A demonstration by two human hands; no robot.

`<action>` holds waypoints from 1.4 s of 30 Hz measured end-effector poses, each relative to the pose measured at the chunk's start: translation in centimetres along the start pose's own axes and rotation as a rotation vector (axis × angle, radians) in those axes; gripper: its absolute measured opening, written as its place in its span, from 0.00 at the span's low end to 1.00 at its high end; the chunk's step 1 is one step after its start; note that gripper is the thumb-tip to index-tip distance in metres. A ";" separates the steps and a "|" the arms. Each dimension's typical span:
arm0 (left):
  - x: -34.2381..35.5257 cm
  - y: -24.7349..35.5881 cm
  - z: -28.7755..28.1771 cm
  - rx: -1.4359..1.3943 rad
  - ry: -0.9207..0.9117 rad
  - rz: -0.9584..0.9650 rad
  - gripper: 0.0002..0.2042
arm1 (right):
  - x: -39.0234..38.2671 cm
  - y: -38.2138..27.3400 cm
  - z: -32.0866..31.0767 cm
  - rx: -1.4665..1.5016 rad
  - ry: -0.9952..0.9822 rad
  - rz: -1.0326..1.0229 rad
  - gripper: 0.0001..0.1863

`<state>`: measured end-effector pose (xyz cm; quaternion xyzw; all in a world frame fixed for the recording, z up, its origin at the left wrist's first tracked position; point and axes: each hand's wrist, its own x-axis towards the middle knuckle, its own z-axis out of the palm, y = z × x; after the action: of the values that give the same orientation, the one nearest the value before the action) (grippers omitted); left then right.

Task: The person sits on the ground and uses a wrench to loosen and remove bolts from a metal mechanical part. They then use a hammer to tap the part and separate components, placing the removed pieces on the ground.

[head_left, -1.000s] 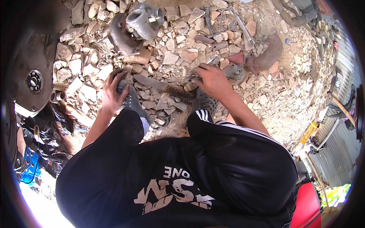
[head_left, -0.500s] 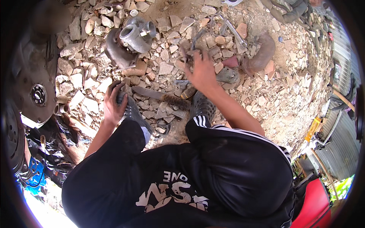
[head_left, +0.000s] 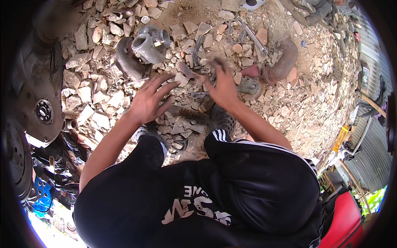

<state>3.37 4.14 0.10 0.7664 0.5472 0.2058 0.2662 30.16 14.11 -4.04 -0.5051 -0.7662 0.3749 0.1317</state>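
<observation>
My left hand [head_left: 151,99] hovers over the rubble with fingers spread, below the grey metal turbo housing [head_left: 145,48]. My right hand [head_left: 221,84] is partly curled at a dark object that I cannot make out, beside a small dull brown piece [head_left: 188,72]. A long flat tool with bristles [head_left: 192,115] lies between my feet, partly behind my left hand, near a brown handle [head_left: 205,106]. To the right of my right hand lie a grey-green metal part [head_left: 251,86], a reddish piece [head_left: 250,71] and a rusty curved pipe [head_left: 285,58].
A wrench [head_left: 256,39] lies among broken stones, with dark hoses [head_left: 308,16] at the back right. Large metal plates [head_left: 29,99] and black plastic [head_left: 62,173] are at the left. Corrugated sheets [head_left: 370,149], a wooden pole [head_left: 372,103] and a red panel [head_left: 343,215] line the right.
My left hand has left my left shoe and moved right and up, fingers spreading. My right hand moved up from the brown handle, then slightly right and down.
</observation>
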 end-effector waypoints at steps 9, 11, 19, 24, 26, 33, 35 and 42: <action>5.6 -0.7 4.3 0.228 -0.203 0.031 0.36 | 2.9 1.4 -0.1 -0.024 0.249 0.016 0.33; 4.7 -1.3 5.2 0.271 -0.298 0.002 0.34 | 5.0 2.8 -1.1 -0.192 0.313 0.162 0.38; 2.0 0.0 3.8 0.133 -0.443 -0.274 0.28 | 2.9 3.1 -0.9 -0.247 0.121 -0.058 0.29; 1.3 0.4 4.0 0.166 -0.402 -0.237 0.28 | 0.7 1.7 -0.8 -0.086 -0.073 -0.132 0.24; 0.8 0.3 4.3 0.167 -0.376 -0.230 0.28 | 2.0 1.3 -1.6 -0.034 0.066 -0.072 0.25; 0.4 0.0 4.4 0.173 -0.328 -0.204 0.27 | 9.9 3.8 -0.7 -0.331 0.288 0.031 0.31; 0.1 -0.3 4.9 0.162 -0.320 -0.207 0.27 | 10.1 3.9 0.0 -0.359 0.230 -0.018 0.32; -0.4 -0.4 4.5 0.150 -0.321 -0.189 0.28 | 4.2 3.1 1.0 -0.277 0.058 -0.242 0.24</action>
<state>5.71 3.02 -3.65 0.7521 0.5812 0.0137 0.3104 29.76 17.98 -7.66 -0.4330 -0.8616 0.2324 0.1268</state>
